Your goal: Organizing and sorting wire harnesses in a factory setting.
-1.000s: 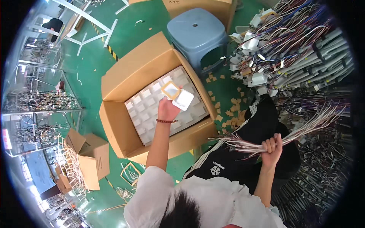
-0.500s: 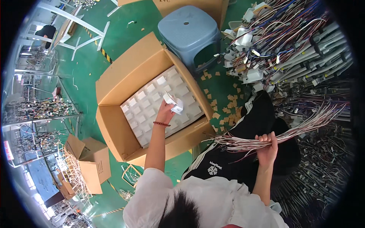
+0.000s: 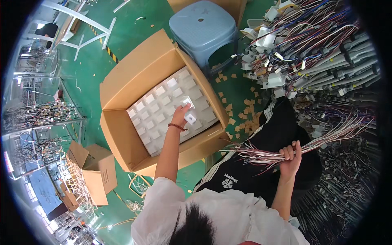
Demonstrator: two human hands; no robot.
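Observation:
My left hand (image 3: 179,115), with a beaded bracelet at its wrist, reaches over the open cardboard box. It is closed on a small white plastic housing (image 3: 190,119), partly hidden by the fingers. Under it in the box lies a whitish moulded tray (image 3: 156,119) with rows of raised blocks; whether the housing touches the tray I cannot tell. My right hand (image 3: 290,157) is wrapped round a long bundle of thin white and dark red wires (image 3: 318,141), held above my dark-clothed leg. Loose wire ends fan out on both sides of the fist.
The cardboard box (image 3: 132,87) stands on the green floor. A blue plastic stool (image 3: 202,26) is beyond it. Cable harnesses with white housings (image 3: 277,79) are heaped at the right. Cardboard scraps (image 3: 247,110) litter the floor. A smaller open carton (image 3: 100,173) sits at left.
My left hand has turned and shifted slightly with the white housing, which now looks tilted differently over the tray. My right hand keeps hold of the wire bundle, nearly unmoved.

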